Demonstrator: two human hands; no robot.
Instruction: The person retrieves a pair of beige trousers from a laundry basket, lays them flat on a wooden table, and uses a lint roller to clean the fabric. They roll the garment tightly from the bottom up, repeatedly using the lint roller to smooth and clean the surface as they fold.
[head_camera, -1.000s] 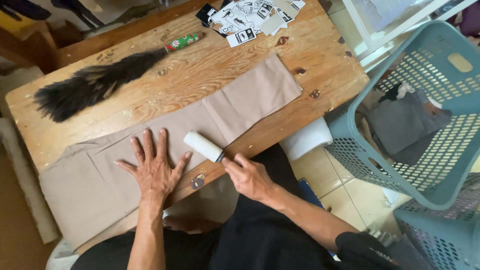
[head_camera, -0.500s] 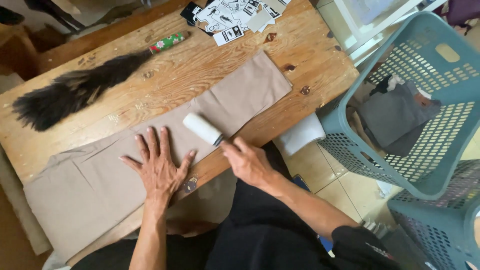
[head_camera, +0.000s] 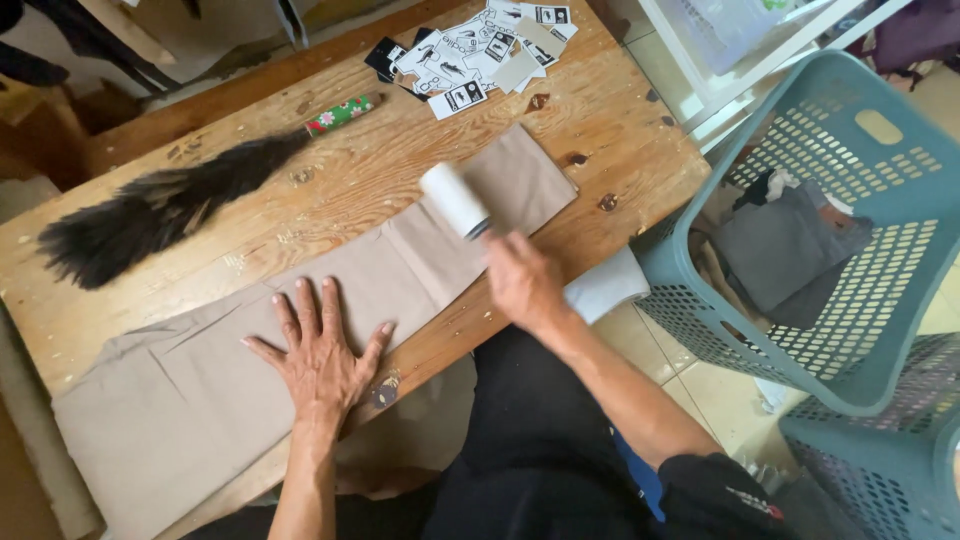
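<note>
left hand (head_camera: 320, 355): open, flat on the trousers (head_camera: 300, 320), near their middle
right hand (head_camera: 522, 283): gripping the lint roller (head_camera: 455, 200), rolling on the trousers' far leg end
table (head_camera: 330, 190): under the trousers

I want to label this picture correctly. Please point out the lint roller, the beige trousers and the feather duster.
lint roller (head_camera: 455, 199): head view, on the middle of its white roll.
beige trousers (head_camera: 200, 390): head view, on flat cloth left of the left hand.
feather duster (head_camera: 150, 210): head view, on the dark feathers.

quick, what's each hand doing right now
Left hand: open, flat on the beige trousers.
Right hand: closed on the white lint roller.
</note>
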